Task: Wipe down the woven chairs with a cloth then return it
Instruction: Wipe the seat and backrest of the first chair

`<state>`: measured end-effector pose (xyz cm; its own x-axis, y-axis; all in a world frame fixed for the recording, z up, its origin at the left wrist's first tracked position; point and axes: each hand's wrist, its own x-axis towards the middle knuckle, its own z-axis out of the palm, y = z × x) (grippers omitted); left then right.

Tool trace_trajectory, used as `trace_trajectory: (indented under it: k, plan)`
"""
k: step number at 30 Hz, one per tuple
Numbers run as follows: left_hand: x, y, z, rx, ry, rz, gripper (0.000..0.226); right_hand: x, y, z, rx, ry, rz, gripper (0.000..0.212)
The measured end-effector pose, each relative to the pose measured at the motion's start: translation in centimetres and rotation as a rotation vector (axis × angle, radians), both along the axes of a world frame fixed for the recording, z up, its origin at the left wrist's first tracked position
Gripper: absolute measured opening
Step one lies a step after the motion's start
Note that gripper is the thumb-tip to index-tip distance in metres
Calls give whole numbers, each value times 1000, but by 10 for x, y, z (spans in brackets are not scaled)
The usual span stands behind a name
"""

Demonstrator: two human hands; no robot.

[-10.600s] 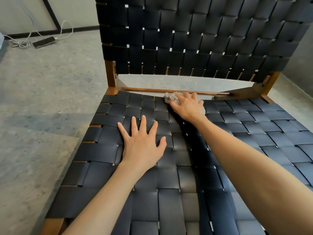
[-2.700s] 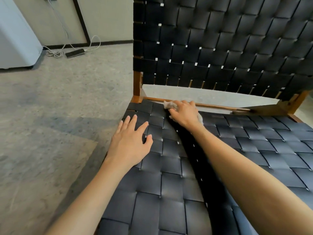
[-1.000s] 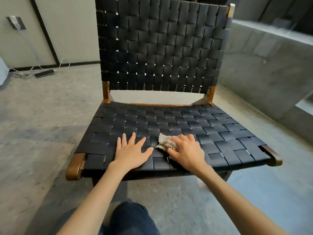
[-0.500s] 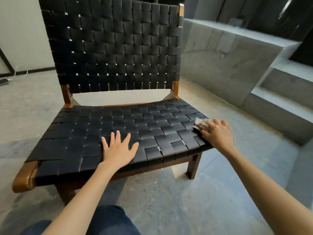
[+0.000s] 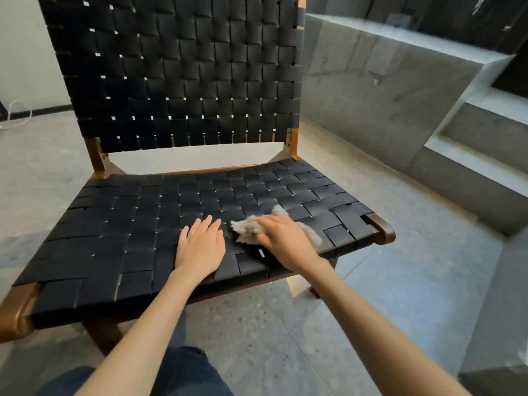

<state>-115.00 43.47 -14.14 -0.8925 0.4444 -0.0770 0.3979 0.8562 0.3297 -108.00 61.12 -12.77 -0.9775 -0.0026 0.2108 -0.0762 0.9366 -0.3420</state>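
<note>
My right hand [image 5: 285,244] lies palm down on the cloth [image 5: 251,228], fingers spread over it and pressing it flat against the seat rather than gripping it in a fist; grey fluff pokes out past my fingertips and beside my wrist. My left hand [image 5: 200,248] is just beside it, open and flat on the bare weave, holding nothing, only steadying me. The two hands are close together but not touching.

Both rest on the near part of the woven seat [image 5: 143,224], right of its middle. The cloth sits a little way in from the near edge, well short of the right front corner of the wooden frame [image 5: 381,231]. The backrest [image 5: 177,72] rises at the far side, untouched at this moment.

I judge I am in the middle of wiping the seat. Nothing in the weave shows which strips are already clean, so I cannot tell how much of it is finished. Only one chair is in view; the task speaks of chairs, so more may wait. Returning the cloth is plainly not done, and where it belongs is out of sight.
</note>
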Motion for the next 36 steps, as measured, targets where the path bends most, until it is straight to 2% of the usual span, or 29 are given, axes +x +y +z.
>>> trace_trajectory:
  k: [3, 8, 13, 16, 20, 22, 24, 28, 33, 36]
  plan:
    - [-1, -2, -1, -2, 6, 14, 46, -24, -13, -5, 19, 11, -12, 29]
    - [-3, -1, -1, -9, 8, 4, 47, -38, 34, -8, 253, -155, -131, 41]
    - [-14, 1, -5, -11, 5, -3, 47, -15, 112, 1, 374, -169, -444, 41]
    - [-20, 2, -6, -21, -7, -3, 47, -9, 142, 9, 384, -178, -588, 39]
    - [-24, 3, -6, -15, -19, 0, 47, -24, 147, 12, 253, -232, -706, 37]
    - [-25, 3, -7, -34, -15, -4, 48, -26, 142, 10, 284, -180, -643, 36]
    - [-29, 4, -8, -52, -22, -17, 48, -26, 127, 8, 332, -151, -488, 38]
    - [-42, 8, -11, -20, -53, 7, 46, -36, 71, -4, 243, -125, -201, 32]
    - [-57, 11, -17, -39, -32, 27, 46, -72, 8, -15, 202, -180, -53, 37]
    - [-64, 14, -20, -66, 3, 49, 46, -92, -25, -23, 244, -190, -106, 39]
